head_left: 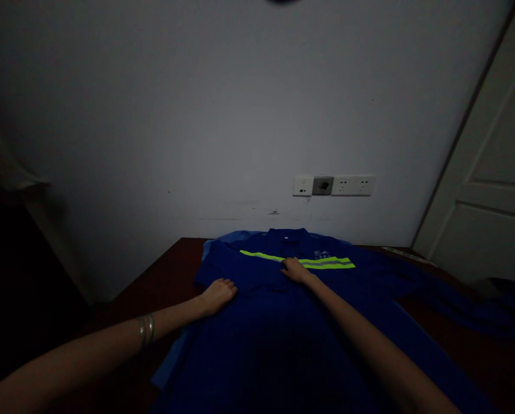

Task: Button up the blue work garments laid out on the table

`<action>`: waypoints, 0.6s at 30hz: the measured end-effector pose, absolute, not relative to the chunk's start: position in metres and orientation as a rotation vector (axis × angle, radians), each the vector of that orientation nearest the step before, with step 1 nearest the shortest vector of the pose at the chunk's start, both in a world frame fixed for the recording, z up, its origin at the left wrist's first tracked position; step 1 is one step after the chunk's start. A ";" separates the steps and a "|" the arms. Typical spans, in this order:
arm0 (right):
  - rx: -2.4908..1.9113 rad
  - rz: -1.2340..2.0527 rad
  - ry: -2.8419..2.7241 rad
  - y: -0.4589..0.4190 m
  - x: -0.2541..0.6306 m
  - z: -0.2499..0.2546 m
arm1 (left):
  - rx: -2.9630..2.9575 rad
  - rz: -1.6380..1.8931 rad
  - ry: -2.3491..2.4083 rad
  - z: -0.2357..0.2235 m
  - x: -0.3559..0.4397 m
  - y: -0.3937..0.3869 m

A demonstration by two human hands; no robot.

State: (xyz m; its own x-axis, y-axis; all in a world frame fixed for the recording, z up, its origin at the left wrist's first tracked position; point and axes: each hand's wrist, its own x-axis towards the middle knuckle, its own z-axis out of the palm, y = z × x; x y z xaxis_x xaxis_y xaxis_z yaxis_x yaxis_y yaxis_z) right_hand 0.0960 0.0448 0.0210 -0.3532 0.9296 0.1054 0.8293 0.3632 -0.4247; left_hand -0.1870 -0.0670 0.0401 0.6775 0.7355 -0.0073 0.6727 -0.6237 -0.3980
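A dark blue work jacket (257, 310) lies spread out, its collar toward the wall and a yellow-green reflective strip (330, 263) across the chest. At the jacket's left side, my left hand (219, 294) rests with its fingers curled closed on the fabric. My right hand (294, 270) is at the middle of the chest, closed on the jacket's front beside the strip. One sleeve stretches away to the right; the left sleeve cannot be made out. Lighter blue cloth (171, 362) shows from under the jacket's left edge.
The jacket lies on a dark red table (153, 282) against a grey wall (222, 126). Wall sockets (353, 186) sit above the table's back edge. To the right stands a white panelled door (494, 190). Pale cloth (11, 172) hangs at the far left. The light is dim.
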 end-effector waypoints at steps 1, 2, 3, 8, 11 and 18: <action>-1.547 0.445 -2.287 0.046 0.095 0.023 | -2.533 0.243 -1.119 0.042 -0.190 -0.067; -1.543 0.469 -2.265 0.048 0.094 0.025 | -2.541 0.240 -1.133 0.043 -0.193 -0.067; -1.536 0.501 -2.236 0.049 0.093 0.029 | -2.553 0.234 -1.148 0.045 -0.196 -0.067; -1.473 0.780 -2.027 0.050 0.088 0.057 | -2.597 0.113 -1.213 0.061 -0.192 -0.070; -1.388 0.993 -1.880 0.043 0.078 0.080 | -2.620 -0.134 -1.224 0.081 -0.179 -0.073; -1.139 1.283 -1.566 0.022 0.037 0.139 | -2.652 -0.999 -1.212 0.132 -0.160 -0.081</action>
State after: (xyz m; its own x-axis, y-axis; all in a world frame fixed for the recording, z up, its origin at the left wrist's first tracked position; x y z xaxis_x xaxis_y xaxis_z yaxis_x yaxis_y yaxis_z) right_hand 0.0369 0.0225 0.1387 -0.2783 0.9598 0.0363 0.1533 0.0817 -0.9848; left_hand -0.1601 -0.0813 0.1317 0.4812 0.6567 0.5807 0.6955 -0.6892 0.2031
